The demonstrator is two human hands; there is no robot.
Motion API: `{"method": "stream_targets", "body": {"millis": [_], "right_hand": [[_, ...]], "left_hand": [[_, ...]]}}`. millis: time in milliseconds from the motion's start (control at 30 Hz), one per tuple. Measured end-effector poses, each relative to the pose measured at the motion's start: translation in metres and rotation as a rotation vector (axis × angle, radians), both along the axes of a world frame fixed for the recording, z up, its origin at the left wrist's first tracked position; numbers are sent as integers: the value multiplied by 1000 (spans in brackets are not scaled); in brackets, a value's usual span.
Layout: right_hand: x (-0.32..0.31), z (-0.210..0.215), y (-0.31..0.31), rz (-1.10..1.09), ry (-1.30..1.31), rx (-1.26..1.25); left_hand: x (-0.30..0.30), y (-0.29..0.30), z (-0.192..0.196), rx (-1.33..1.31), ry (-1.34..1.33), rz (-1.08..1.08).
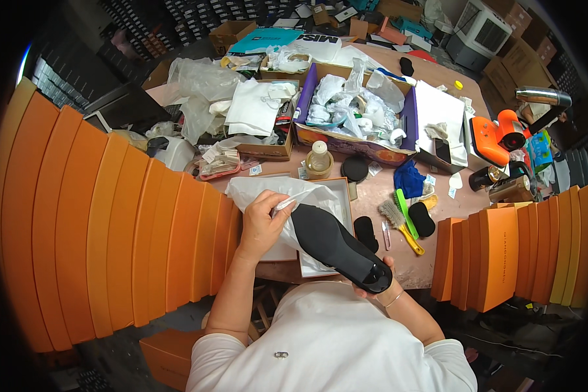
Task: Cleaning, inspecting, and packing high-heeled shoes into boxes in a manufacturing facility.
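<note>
A black shoe (330, 238) is tilted across the space before my chest, its dark sole facing up and its glossy heel end toward the right. My right hand (384, 282) is closed around that heel end, its fingers partly hidden behind the shoe. Beside the toe, my left hand (262, 221) pinches a sheet of white tissue paper (245, 189). The paper spreads behind the toe and hides part of the table. Under the shoe lies an open shallow box (343, 191) with a white inside and more tissue in it.
Tall rows of orange shoe boxes (121, 228) stand at left, with more orange boxes (496, 255) at right. Brushes (394, 214) and black pads (366, 233) lie right of the shoe. A pump bottle (319, 161) and a purple carton (408, 121) of crumpled wrappings stand beyond.
</note>
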State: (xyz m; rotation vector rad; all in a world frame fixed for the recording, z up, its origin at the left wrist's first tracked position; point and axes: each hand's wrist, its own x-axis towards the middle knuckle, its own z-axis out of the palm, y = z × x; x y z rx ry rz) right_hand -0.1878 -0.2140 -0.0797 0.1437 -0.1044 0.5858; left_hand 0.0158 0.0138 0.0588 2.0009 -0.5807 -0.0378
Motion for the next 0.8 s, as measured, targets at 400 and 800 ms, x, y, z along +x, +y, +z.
{"method": "stream_targets", "body": {"millis": [400,800], "right_hand": [[-5,30,-8,-31,88,-107],[-6,3,0,12,-89,46]], "left_hand": [[-15,-10,19,-144,-44,-4],[-15,-11,-30,-667,607,97]]}}
